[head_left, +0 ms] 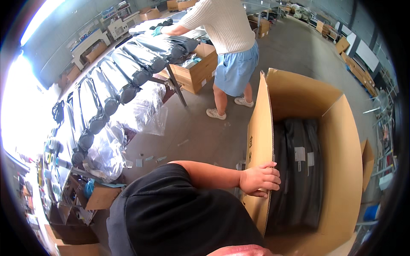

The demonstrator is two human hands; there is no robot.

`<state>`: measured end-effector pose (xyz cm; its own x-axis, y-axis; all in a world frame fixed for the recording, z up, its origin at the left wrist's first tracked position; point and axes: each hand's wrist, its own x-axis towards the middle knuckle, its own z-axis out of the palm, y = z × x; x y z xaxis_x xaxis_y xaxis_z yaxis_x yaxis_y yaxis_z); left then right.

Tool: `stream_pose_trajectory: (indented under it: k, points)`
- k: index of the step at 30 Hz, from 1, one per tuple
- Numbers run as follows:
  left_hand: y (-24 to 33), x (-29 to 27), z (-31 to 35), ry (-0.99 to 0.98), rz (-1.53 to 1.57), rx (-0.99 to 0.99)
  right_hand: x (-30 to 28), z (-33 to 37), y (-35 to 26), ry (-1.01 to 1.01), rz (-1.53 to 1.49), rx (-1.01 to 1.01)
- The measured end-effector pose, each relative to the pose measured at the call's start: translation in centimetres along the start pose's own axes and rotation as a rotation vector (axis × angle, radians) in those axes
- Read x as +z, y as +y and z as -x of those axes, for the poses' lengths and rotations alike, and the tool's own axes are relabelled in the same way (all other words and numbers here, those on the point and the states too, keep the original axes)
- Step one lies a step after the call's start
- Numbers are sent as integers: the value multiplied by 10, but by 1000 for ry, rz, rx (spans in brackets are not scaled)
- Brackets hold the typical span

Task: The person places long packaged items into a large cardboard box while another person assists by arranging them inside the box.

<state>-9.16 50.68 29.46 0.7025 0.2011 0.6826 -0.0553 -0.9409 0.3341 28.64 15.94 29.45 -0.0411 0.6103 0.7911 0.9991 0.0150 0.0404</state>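
My left arm reaches across to a tall, open cardboard box [348, 128] at the right. My left hand [260, 179] is closed over the top edge of its near-side wall, fingers curled to the inside. Deep in the box lie long black bags [302, 179], side by side, with white labels on them. The bags are below my hand, and the box wall hides part of them. My right hand does not show.
Several long dark wrapped bundles [124, 70] lie in a row on a table at the left. A person [228, 30] in a cream top stands beyond the box, a green-gloved hand over the table. Clear plastic sheeting [145, 111] and another cardboard box [192, 74] are beneath the table.
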Motion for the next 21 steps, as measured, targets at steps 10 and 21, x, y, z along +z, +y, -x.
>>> stream_pose_trajectory:
  k: [10, 21]
  points:
    - [-2, 5, 1, 37, 20, 30, -7, -69, -66, -682, 347, 748]
    - [1, 3, 1, 9, 38, 6, -15, -77, -74, -799, 387, 848]
